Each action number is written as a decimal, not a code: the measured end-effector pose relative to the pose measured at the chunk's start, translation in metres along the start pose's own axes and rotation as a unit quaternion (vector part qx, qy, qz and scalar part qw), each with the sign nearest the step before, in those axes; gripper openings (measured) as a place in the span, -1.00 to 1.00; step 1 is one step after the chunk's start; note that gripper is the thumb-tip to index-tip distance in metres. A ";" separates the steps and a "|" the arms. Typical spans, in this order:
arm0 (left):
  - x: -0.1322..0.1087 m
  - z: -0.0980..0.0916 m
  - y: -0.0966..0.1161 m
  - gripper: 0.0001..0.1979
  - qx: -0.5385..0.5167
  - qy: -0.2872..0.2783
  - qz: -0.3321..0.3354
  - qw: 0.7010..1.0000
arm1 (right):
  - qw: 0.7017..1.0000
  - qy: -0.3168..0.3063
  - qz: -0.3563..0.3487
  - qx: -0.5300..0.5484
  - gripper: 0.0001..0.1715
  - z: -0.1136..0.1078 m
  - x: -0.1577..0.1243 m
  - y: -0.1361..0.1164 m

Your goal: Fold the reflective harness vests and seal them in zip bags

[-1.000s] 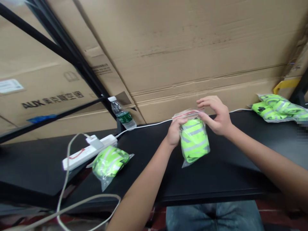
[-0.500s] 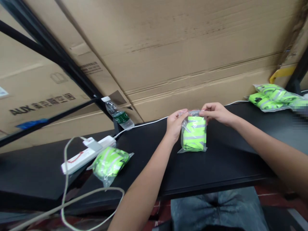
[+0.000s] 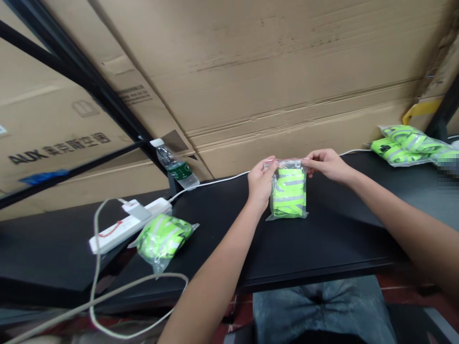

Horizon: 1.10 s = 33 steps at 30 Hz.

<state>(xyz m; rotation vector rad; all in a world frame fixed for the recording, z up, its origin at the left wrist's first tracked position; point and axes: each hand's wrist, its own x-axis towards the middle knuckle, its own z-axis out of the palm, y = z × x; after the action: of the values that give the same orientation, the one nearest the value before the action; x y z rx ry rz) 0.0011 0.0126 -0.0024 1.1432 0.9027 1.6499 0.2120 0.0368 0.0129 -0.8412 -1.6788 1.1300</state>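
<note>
A clear zip bag stands upright over the black table, packed with folded neon-yellow straps that carry grey reflective stripes. At its top left corner my left hand is closed, thumb in front and fingers behind the plastic. My right hand pinches the top right corner between thumb and fingers. The bag's top edge, with a reddish line along it, is stretched straight between both hands. Whether the zip is fully closed I cannot tell.
Left on the black table lies another bag of neon straps, beside a white power strip with a looping cable. A water bottle leans near the frame post. More bagged straps lie far right. Cardboard walls the back.
My right hand has slid outward to the bag's top right corner, and the top edge is now pulled straight. The left hand keeps its hold.
</note>
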 end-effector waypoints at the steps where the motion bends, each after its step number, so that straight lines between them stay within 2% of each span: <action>1: 0.000 0.000 0.001 -0.62 0.004 -0.004 0.009 1.000 | 1.000 0.001 -0.010 -0.003 -0.60 -0.001 0.000 -0.001; 5: -0.002 0.000 0.003 -0.63 0.009 -0.014 0.034 0.999 | 0.999 0.017 -0.034 0.039 -0.61 -0.003 -0.002 -0.006; 9: -0.003 0.000 0.003 -0.66 0.006 -0.007 0.038 0.999 | 0.996 0.013 -0.013 0.092 -0.59 -0.005 -0.003 -0.006; 13: -0.002 -0.001 0.002 -0.67 0.004 -0.007 0.030 1.000 | 0.998 0.025 -0.044 0.041 -0.58 -0.005 -0.003 -0.004; 16: 0.000 -0.003 0.003 -0.70 -0.002 -0.010 0.002 1.000 | 0.994 0.054 -0.090 0.015 -0.61 -0.004 -0.003 -0.003; 19: 0.002 -0.006 0.002 -0.74 -0.014 -0.012 -0.008 1.000 | 0.992 0.079 -0.102 0.007 -0.63 -0.004 -0.002 -0.003; 24: 0.003 -0.007 0.001 -0.77 -0.007 -0.012 0.011 1.000 | 0.994 0.063 -0.090 -0.017 -0.66 -0.006 -0.002 -0.002; 30: 0.000 -0.004 0.001 -0.79 0.011 -0.025 0.046 0.999 | 0.988 0.104 -0.109 -0.034 -0.73 -0.002 -0.003 -0.005; 33: -0.001 -0.002 0.002 -0.82 0.025 -0.027 0.059 0.998 | 0.987 0.104 -0.113 -0.045 -0.72 0.000 -0.004 -0.007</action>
<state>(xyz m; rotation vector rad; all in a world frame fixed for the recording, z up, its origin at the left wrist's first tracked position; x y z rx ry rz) -0.0010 0.0108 -0.0020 1.2904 0.8596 1.6921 0.2134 0.0313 0.0182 -0.7743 -1.6141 0.7890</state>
